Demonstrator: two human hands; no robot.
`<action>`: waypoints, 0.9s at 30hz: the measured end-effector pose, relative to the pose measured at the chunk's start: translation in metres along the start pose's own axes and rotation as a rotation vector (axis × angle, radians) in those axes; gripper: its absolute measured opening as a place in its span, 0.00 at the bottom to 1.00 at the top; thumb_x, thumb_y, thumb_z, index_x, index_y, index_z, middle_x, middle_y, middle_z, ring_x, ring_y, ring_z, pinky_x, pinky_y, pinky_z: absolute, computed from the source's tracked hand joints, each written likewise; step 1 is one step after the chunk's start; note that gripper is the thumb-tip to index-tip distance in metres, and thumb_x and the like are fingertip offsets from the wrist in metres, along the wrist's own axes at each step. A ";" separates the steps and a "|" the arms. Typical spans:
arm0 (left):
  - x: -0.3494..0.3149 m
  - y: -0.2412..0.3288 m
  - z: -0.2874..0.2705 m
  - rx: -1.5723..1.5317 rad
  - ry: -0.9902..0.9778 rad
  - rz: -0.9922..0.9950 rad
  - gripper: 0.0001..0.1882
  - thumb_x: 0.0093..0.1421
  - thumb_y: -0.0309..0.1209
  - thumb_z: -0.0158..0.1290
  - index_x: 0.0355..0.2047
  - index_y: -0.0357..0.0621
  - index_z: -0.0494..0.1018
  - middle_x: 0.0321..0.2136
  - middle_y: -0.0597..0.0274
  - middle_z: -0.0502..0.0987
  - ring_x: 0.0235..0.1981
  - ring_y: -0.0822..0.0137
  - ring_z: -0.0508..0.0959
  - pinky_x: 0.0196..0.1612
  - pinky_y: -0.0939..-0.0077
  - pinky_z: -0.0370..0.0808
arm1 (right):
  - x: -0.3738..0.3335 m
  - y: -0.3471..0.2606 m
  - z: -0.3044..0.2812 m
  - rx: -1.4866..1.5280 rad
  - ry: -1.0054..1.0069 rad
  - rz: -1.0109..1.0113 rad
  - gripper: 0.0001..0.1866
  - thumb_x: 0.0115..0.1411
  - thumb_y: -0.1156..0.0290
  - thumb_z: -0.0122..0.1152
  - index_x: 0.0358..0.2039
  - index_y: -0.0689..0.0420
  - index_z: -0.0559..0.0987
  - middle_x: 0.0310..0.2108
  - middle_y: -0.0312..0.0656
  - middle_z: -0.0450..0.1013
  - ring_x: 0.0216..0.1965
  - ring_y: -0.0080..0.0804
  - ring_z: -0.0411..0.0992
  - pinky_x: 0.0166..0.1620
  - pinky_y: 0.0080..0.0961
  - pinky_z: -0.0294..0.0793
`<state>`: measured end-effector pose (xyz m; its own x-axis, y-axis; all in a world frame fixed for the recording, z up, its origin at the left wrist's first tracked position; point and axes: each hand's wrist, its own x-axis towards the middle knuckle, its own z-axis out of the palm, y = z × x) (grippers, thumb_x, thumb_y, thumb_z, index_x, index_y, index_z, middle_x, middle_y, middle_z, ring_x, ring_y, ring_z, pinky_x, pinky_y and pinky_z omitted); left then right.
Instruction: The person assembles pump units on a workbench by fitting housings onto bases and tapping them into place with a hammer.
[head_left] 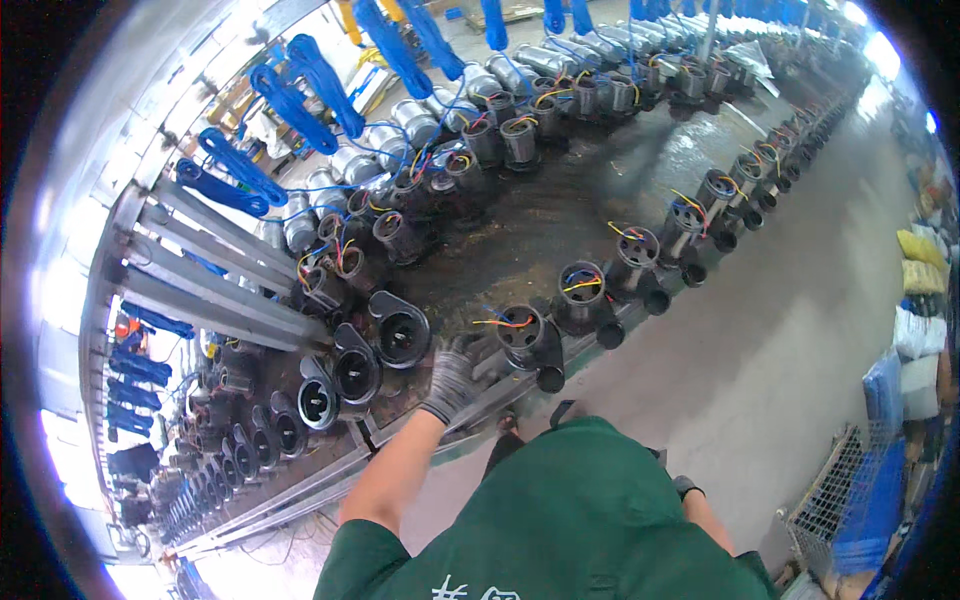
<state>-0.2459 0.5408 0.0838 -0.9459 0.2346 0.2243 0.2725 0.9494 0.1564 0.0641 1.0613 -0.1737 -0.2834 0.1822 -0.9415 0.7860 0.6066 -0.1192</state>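
Note:
My left hand, in a grey striped glove, reaches over the near edge of the dark workbench. Its fingers look stretched out, slightly blurred, with nothing visible in them. Just left of it lies a black round pump casing with an open centre. To its right stands a dark cylindrical pump body with a side outlet and red and yellow wires on top, apart from the hand. My right hand, in a dark glove, hangs low beside my green shirt. Its fingers are hidden.
More wired pump bodies line the bench's near edge. Along the far side stand others with silver cylinders behind them. Blue cable coils hang above. Grey metal posts rise at left. A wire cage stands on the floor at right.

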 end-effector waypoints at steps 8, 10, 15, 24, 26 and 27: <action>0.053 0.058 -0.002 -0.097 -0.111 0.126 0.44 0.44 0.49 0.66 0.60 0.42 0.67 0.62 0.45 0.64 0.62 0.40 0.65 0.61 0.47 0.67 | -0.015 0.016 0.004 -0.022 -0.005 0.042 0.19 0.62 0.56 0.62 0.31 0.64 0.82 0.24 0.47 0.79 0.22 0.39 0.78 0.25 0.39 0.76; 0.072 0.064 -0.007 -0.270 -0.213 0.121 0.36 0.42 0.49 0.68 0.52 0.46 0.76 0.61 0.45 0.67 0.59 0.42 0.69 0.59 0.51 0.71 | -0.017 0.022 0.011 -0.054 -0.011 0.094 0.19 0.61 0.56 0.63 0.34 0.63 0.83 0.25 0.47 0.80 0.23 0.40 0.78 0.27 0.39 0.77; 0.093 0.024 0.052 -0.132 -0.414 0.442 0.39 0.48 0.53 0.66 0.57 0.49 0.71 0.47 0.52 0.80 0.48 0.49 0.78 0.53 0.56 0.76 | -0.017 0.031 0.018 -0.050 0.004 0.129 0.21 0.61 0.55 0.64 0.37 0.64 0.83 0.27 0.47 0.80 0.24 0.40 0.79 0.29 0.37 0.79; 0.081 0.070 0.006 -0.013 -0.405 0.044 0.27 0.50 0.56 0.61 0.33 0.43 0.80 0.36 0.48 0.82 0.39 0.49 0.82 0.43 0.57 0.79 | -0.025 0.052 0.033 0.061 -0.040 0.118 0.20 0.59 0.54 0.66 0.37 0.62 0.83 0.24 0.44 0.79 0.22 0.37 0.77 0.26 0.40 0.77; 0.087 0.085 -0.004 0.055 -0.566 -0.187 0.27 0.51 0.53 0.65 0.43 0.47 0.78 0.41 0.54 0.82 0.45 0.52 0.81 0.49 0.60 0.77 | -0.025 0.052 0.035 0.069 -0.031 0.125 0.19 0.59 0.55 0.66 0.36 0.61 0.83 0.24 0.44 0.79 0.22 0.37 0.77 0.26 0.39 0.77; 0.085 0.082 0.000 0.060 -0.567 -0.180 0.27 0.51 0.53 0.65 0.43 0.47 0.78 0.41 0.54 0.82 0.45 0.52 0.81 0.49 0.60 0.77 | -0.025 0.052 0.036 0.070 -0.019 0.133 0.18 0.60 0.56 0.65 0.35 0.61 0.83 0.24 0.44 0.78 0.22 0.37 0.77 0.26 0.39 0.77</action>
<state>-0.3040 0.6387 0.1158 -0.9272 0.1280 -0.3521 0.1040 0.9908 0.0861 0.1321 1.0602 -0.1679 -0.1643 0.2428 -0.9561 0.8524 0.5228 -0.0137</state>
